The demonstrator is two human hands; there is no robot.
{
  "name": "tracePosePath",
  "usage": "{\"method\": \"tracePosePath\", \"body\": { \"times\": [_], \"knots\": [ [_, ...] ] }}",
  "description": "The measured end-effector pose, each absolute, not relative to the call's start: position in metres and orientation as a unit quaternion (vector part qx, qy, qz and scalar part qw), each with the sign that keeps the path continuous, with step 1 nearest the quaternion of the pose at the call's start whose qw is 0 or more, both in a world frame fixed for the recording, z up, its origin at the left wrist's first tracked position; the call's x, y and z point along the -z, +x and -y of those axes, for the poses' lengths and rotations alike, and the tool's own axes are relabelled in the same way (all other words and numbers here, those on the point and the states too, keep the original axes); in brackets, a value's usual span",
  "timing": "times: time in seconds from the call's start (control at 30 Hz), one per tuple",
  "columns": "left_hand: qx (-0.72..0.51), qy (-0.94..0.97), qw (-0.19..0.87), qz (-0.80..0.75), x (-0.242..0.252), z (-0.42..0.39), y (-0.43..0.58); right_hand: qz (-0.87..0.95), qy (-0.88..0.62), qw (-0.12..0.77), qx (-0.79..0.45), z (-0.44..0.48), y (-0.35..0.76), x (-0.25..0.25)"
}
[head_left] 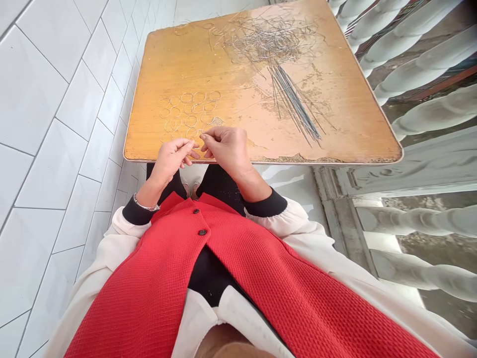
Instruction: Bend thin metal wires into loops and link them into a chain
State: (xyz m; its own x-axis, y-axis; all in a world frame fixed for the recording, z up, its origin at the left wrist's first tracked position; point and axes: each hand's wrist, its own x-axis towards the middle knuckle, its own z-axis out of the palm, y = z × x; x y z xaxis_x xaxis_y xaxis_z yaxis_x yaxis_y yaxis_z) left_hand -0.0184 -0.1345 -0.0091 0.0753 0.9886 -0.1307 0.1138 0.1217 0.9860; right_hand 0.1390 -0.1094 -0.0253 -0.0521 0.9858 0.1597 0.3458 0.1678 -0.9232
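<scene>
Close together over the table's near edge, both my hands are closed in pinches. My left hand (173, 158) has thumb and forefinger pressed together. My right hand (226, 146) pinches just beside it, its fingertips almost meeting the left ones. A thin wire seems to run between the fingertips, too fine to follow clearly. Just beyond the hands, several thin wire rings (191, 121) lie in rough rows on the wooden table (179, 64). To the right rests a bundle of straight grey wires (296, 102), its far end touching a tangled heap of wire (272, 40).
A white tiled wall (48, 129) runs along the left. On the right stands a balustrade with white balusters (421, 64). The table's near rim is chipped at the right, and its surface is worn there. My legs (223, 181) are under the table edge.
</scene>
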Motion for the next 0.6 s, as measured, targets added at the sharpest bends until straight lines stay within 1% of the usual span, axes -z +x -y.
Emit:
{"method": "tracePosePath", "body": {
  "times": [0.17,0.23,0.43,0.6],
  "knots": [
    [-0.421,0.500,0.538,-0.531,0.010,0.137,-0.016,0.619,-0.539,0.445,-0.359,0.108,0.138,0.025],
    [-0.427,0.493,0.543,-0.529,0.010,0.137,-0.017,0.607,-0.536,0.448,-0.378,0.107,0.139,0.023],
    [-0.445,0.453,0.588,-0.501,0.006,0.131,-0.024,0.533,-0.478,0.436,-0.545,0.106,0.147,0.017],
    [-0.443,0.449,0.595,-0.499,0.009,0.122,-0.024,0.501,-0.434,0.438,-0.607,0.109,0.151,0.022]
  ]
}}
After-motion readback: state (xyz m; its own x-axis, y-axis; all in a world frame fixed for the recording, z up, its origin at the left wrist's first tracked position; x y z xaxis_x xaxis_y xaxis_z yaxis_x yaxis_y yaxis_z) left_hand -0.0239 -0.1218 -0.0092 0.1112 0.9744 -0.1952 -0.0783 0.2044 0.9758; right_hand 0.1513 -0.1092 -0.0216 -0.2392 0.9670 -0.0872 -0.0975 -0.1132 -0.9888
